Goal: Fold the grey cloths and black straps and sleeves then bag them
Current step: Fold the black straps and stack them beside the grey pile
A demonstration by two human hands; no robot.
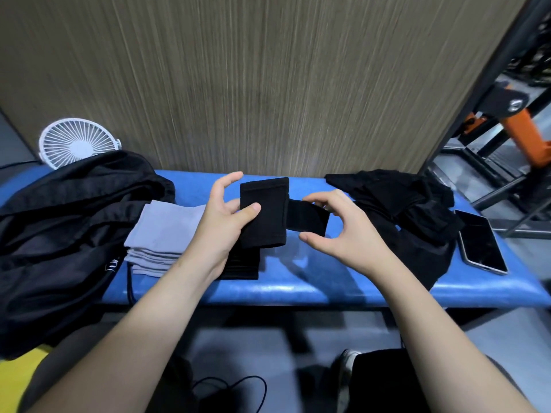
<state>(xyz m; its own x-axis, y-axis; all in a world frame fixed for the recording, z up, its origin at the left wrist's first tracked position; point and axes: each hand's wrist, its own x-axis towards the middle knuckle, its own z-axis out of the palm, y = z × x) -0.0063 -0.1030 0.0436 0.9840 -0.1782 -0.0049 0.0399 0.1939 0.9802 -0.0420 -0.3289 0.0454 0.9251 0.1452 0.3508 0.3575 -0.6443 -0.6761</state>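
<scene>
Holding a black sleeve (264, 213) above the bench (298, 286) middle: left hand (222, 225) clamps it thumb-on-front, right hand (337, 231) pinches the strap (307, 217) sticking out its right side. Under it near the front edge, folded black stack (243, 268); left of that, folded grey cloths (162, 234), then black bag (65, 234) at left end. Unfolded black pile (408, 210) and phone (480, 242) at right end. Fan (76, 143) at back-left corner.

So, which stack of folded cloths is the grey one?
The grey folded stack, left of the left hand; the black folded stack lies under that hand.
</scene>
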